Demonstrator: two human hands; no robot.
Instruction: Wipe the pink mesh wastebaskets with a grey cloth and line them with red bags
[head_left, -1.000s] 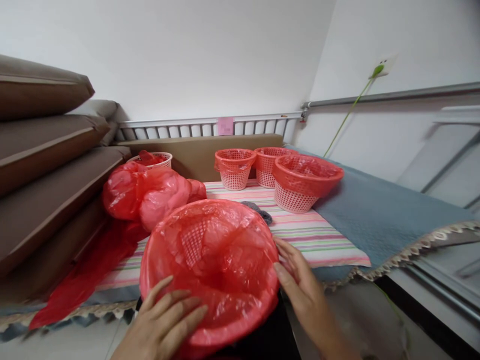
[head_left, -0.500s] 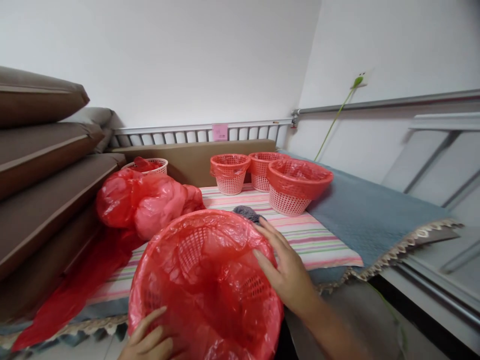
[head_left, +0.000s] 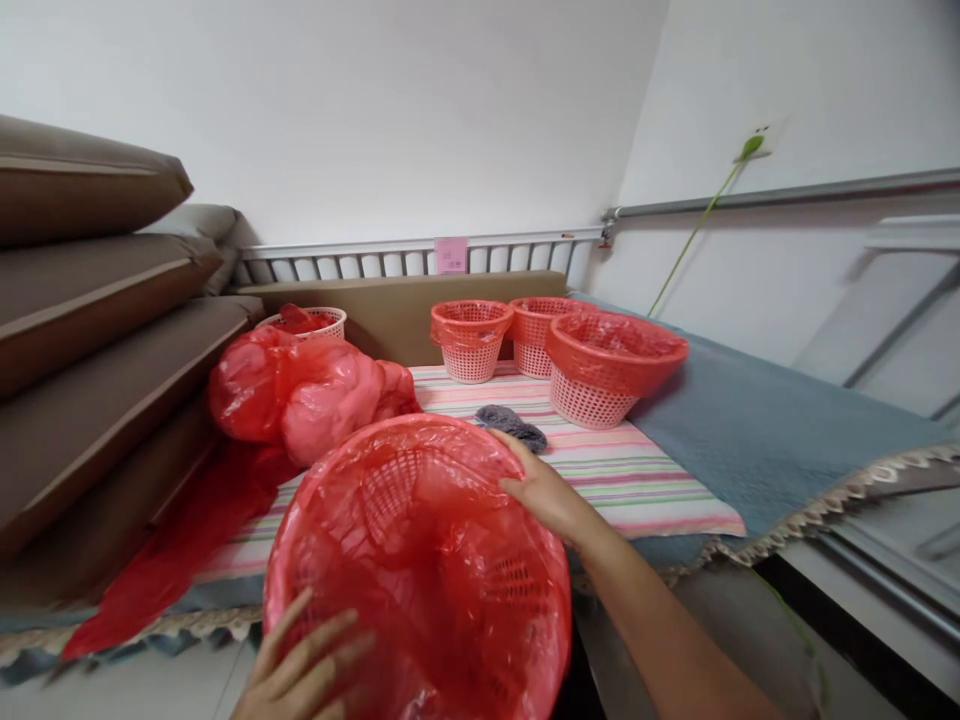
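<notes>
A lattice plastic basket (head_left: 559, 610) stands close in front of me, its mouth tilted towards me. A thin red plastic bag (head_left: 450, 540) lines it and folds over the rim. At the far right rim my right hand (head_left: 536, 485) is closed, thumb inside and fingers over the outside. My left hand (head_left: 304, 660) is open with fingers spread, over the near left part of the lined mouth. Whether it touches the film is unclear. Just beyond the rim lies a dark grey fuzzy cloth (head_left: 514, 427).
Bagged baskets (head_left: 469, 345) stand at the back, one larger (head_left: 600, 395) at right. A heap of red bags (head_left: 330, 395) lies left, before a pale basket (head_left: 330, 328). Stacked brown cushions (head_left: 112, 340) rise at left. Underneath is a striped cloth (head_left: 645, 490) beside a blue cover (head_left: 750, 420).
My right hand has moved left along the far rim and closed on it. My left hand has spread its fingers and shifted slightly. The view has turned a little left.
</notes>
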